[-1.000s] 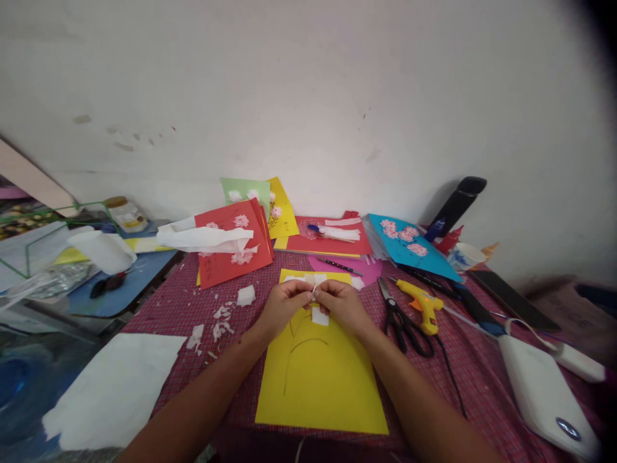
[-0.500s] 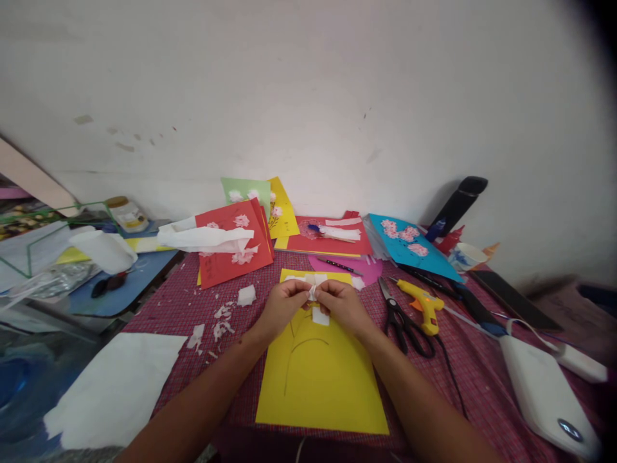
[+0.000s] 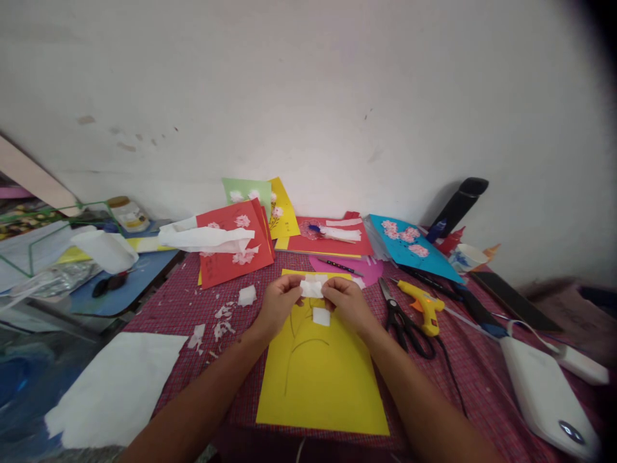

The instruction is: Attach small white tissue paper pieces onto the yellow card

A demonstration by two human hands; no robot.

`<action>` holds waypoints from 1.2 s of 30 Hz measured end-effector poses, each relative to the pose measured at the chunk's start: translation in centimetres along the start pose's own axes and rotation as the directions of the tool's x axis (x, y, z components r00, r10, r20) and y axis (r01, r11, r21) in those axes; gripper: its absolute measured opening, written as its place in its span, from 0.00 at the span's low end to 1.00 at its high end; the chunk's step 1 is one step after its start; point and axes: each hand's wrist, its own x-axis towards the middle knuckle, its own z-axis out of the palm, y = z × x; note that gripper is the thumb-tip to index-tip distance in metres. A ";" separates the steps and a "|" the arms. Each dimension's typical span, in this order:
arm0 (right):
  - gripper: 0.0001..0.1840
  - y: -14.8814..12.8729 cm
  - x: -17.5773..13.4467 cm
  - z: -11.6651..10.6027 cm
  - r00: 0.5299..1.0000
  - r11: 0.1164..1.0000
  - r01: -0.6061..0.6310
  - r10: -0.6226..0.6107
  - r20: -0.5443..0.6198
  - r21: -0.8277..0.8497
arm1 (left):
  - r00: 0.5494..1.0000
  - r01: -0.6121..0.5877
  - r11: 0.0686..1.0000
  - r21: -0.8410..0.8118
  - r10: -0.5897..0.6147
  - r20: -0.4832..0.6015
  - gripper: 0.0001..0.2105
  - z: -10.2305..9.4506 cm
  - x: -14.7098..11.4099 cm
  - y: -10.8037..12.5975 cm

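Observation:
A small piece of white tissue paper (image 3: 311, 289) is stretched flat between my two hands. My left hand (image 3: 283, 299) pinches its left edge, and my right hand (image 3: 345, 301) pinches the right edge. Both hands are over the top part of a yellow sheet of paper (image 3: 328, 392), which has curved pencil lines drawn on it. Another white tissue square (image 3: 321, 316) lies on the yellow sheet just below my fingers. More pale paper shows behind the held piece, partly hidden by it.
Black scissors (image 3: 405, 321) and a yellow glue gun (image 3: 425, 305) with its cord lie to the right, near a white power bank-like device (image 3: 544, 392). Red cards (image 3: 231, 257) and a blue card (image 3: 409, 247) with pink flowers stand behind. White tissue (image 3: 120, 386) and paper scraps (image 3: 223, 321) are at left.
The tissue that was bunched between my fingertips is now spread out flat. My hands have moved slightly apart, each keeping hold of one edge.

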 end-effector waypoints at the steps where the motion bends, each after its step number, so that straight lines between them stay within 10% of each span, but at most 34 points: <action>1: 0.11 0.0 0.0 -0.1 1.000 1.000 -0.001 0.001 -0.008 0.000 | 1.000 -0.001 1.000 -0.014 0.001 -0.012 0.12 -0.1 0.1 0.0; 15: 0.08 1.1 0.7 -0.5 0.979 0.992 -0.088 0.071 -0.193 -0.085 | 0.990 -0.010 0.993 -0.120 -0.007 -0.142 0.12 -0.4 0.2 -0.1; 24: 0.07 0.6 0.6 -0.8 0.990 0.922 -0.136 0.137 -0.021 -0.363 | 0.999 0.028 0.972 -0.232 -0.031 -0.008 0.10 -0.1 -0.1 0.2; 36: 0.07 -0.2 -0.1 -0.1 0.994 0.996 -0.037 0.027 0.110 0.085 | 0.993 0.011 0.991 -0.134 0.005 0.115 0.08 -0.1 -0.1 -0.3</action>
